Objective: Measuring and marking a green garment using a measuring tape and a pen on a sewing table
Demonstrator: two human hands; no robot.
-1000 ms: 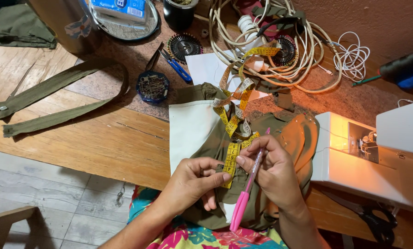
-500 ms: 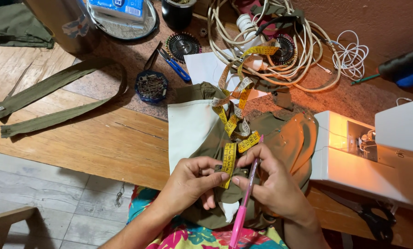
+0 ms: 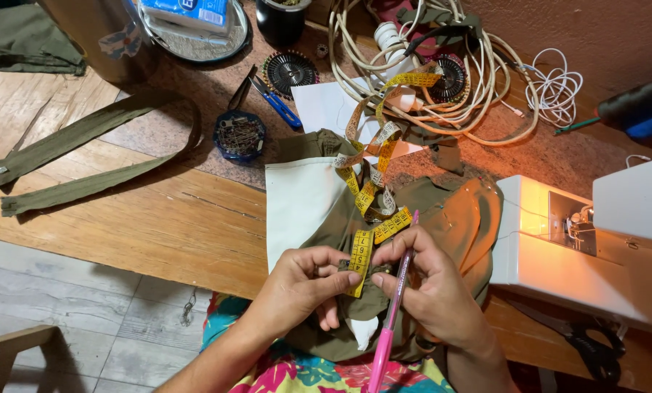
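An olive-green garment [image 3: 453, 218] with a pale lining [image 3: 297, 204] lies over the table's front edge and onto my lap. A yellow tape measure [image 3: 362, 251] trails down from the cable pile onto the cloth. My left hand [image 3: 300, 284] pinches the tape's end flat against the fabric. My right hand [image 3: 431, 287] holds a pink pen [image 3: 385, 338] with its tip up at the tape, fingertips also pressing the cloth. Both hands touch each other near the tape.
A white sewing machine [image 3: 595, 240] with its lamp on stands at the right, black scissors [image 3: 584, 342] below it. Tangled cables [image 3: 449, 65], a round pin tin [image 3: 239, 136], blue snips [image 3: 275, 102], olive straps [image 3: 85, 156] and a metal can [image 3: 107, 36] lie across the wooden table [image 3: 158, 225].
My hands have slid slightly lower along the tape and drawn closer together. The pink pen has turned more upright, its tip brought against the tape.
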